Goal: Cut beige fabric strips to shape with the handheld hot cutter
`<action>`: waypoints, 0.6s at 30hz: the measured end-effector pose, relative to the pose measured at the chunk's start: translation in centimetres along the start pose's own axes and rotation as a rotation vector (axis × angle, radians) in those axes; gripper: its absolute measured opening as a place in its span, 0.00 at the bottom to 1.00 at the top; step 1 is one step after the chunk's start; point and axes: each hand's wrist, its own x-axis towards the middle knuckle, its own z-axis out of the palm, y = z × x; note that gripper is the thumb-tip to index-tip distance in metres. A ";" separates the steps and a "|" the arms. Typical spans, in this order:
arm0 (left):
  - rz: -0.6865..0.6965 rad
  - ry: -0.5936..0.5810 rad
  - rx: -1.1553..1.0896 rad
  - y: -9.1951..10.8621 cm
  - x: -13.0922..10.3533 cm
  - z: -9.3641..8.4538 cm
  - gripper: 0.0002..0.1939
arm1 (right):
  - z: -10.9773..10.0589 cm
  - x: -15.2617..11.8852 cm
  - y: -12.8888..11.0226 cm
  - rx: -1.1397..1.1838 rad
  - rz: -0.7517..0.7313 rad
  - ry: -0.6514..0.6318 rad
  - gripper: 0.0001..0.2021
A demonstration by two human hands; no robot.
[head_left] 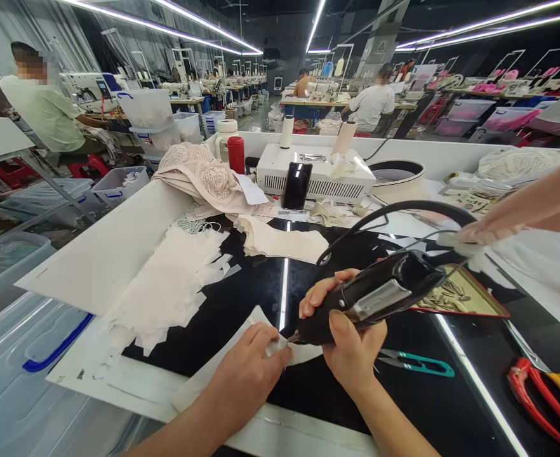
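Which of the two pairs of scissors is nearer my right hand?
The teal snips, beside your right hand; the larger, red-handled scissors lie farther right.

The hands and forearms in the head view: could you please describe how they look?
The left hand and right hand are ungloved, with no ring showing. The left forearm and right forearm show no sleeve, watch or bracelet.

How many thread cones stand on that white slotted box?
2: a white thread cone at the back left of the white box, a beige-pink cone at its back right. No others show.
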 end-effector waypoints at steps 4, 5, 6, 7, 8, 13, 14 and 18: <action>-0.010 0.020 0.003 0.0 0.0 0.1 0.15 | 0.3 0.1 0.1 0.009 -0.015 0.006 0.19; -0.014 0.024 0.001 0.1 0.1 0.1 0.14 | 0.3 0.1 0.2 0.013 -0.012 0.006 0.19; -0.018 0.028 -0.003 0.2 0.1 0.2 0.13 | 0.4 0.0 0.3 0.016 -0.006 0.007 0.18; -0.023 0.030 -0.006 0.2 0.1 0.2 0.12 | 0.4 0.0 0.4 0.017 0.001 0.007 0.18; -0.027 0.032 -0.009 0.3 0.1 0.3 0.11 | 0.4 0.0 0.5 0.016 0.008 0.007 0.16; -0.030 0.053 0.010 0.1 -0.1 0.8 0.11 | 0.3 0.0 0.6 0.015 0.022 0.028 0.14; -0.028 0.049 0.007 0.0 -0.2 0.8 0.11 | 0.2 0.0 0.5 0.021 0.024 0.031 0.14; -0.043 0.001 -0.027 -0.4 -0.2 0.5 0.12 | -0.1 0.2 -0.3 0.000 0.018 0.038 0.16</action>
